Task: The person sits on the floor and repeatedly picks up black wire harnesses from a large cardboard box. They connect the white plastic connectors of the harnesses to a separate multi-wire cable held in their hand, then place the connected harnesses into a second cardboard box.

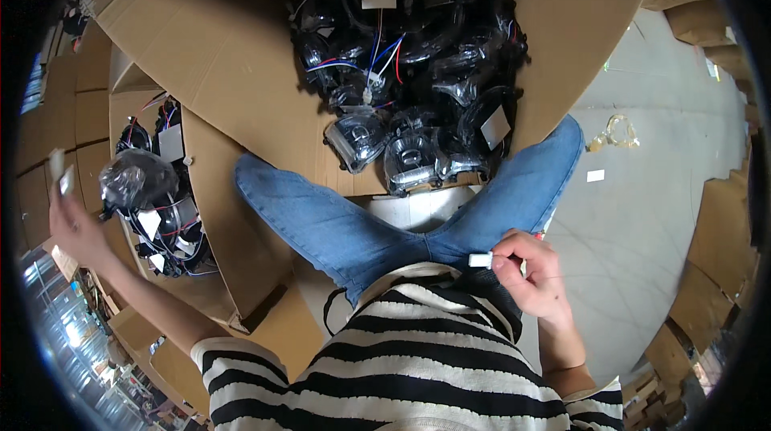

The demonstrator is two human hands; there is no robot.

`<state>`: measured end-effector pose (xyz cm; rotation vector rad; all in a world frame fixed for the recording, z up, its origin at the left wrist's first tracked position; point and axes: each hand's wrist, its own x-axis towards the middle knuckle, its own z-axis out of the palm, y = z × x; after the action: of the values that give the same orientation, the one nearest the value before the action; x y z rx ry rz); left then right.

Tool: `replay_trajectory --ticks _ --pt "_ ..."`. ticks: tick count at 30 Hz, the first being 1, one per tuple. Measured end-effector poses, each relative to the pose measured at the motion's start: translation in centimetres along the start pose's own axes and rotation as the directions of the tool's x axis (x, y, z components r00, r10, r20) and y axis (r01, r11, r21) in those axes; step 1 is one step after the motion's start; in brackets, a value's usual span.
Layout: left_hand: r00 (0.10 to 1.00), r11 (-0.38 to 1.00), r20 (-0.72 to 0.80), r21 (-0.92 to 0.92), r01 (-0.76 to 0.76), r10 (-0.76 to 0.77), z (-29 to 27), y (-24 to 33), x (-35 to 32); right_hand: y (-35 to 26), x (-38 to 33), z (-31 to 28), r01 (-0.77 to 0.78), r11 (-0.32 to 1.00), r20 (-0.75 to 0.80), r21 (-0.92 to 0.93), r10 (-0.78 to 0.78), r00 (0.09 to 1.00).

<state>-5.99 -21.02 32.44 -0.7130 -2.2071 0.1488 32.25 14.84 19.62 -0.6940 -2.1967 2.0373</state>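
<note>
Lamp housings (409, 94) fill the carton (241, 54) before the knees (321, 214).

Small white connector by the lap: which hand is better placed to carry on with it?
Right. The right hand pinches the small white connector at its fingertips, close above the lap. The left hand is raised far out left, holding another white piece beside the side carton.

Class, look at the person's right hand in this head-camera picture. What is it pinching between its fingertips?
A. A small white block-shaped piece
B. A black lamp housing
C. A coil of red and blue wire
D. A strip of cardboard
A. The right hand pinches a small white block-shaped piece at its fingertips, just above the striped shirt.
</note>
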Motion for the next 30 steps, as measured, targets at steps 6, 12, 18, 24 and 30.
replay_trajectory --ticks 6,12,18,24,30 --pt "0.917 0.754 0.203 -0.642 -0.141 0.344 8.9 23.2 -2.6 0.6 0.7 0.8 -0.035 0.998 0.032 -0.047 0.037 0.999" --pt "0.62 0.57 0.169 -0.624 -0.534 0.766 18.8 35.9 0.1 0.3 1.0 0.8 -0.058 0.998 0.064 -0.036 0.06 0.996" --pt "0.418 0.573 0.409 -0.414 -0.707 0.811 23.9 40.8 1.5 1.5 1.2 0.2 -0.143 0.989 0.046 0.023 0.142 0.989" --pt "0.497 0.44 0.068 -0.58 -0.685 0.865 27.2 39.4 -0.7 1.8 2.3 -0.3 -0.158 0.987 0.063 -0.004 0.158 0.985" --pt "0.481 0.465 0.162 -0.632 -0.619 0.861 22.5 37.1 1.8 1.9 2.5 -0.3 -0.143 0.99 0.078 0.012 0.142 0.987"
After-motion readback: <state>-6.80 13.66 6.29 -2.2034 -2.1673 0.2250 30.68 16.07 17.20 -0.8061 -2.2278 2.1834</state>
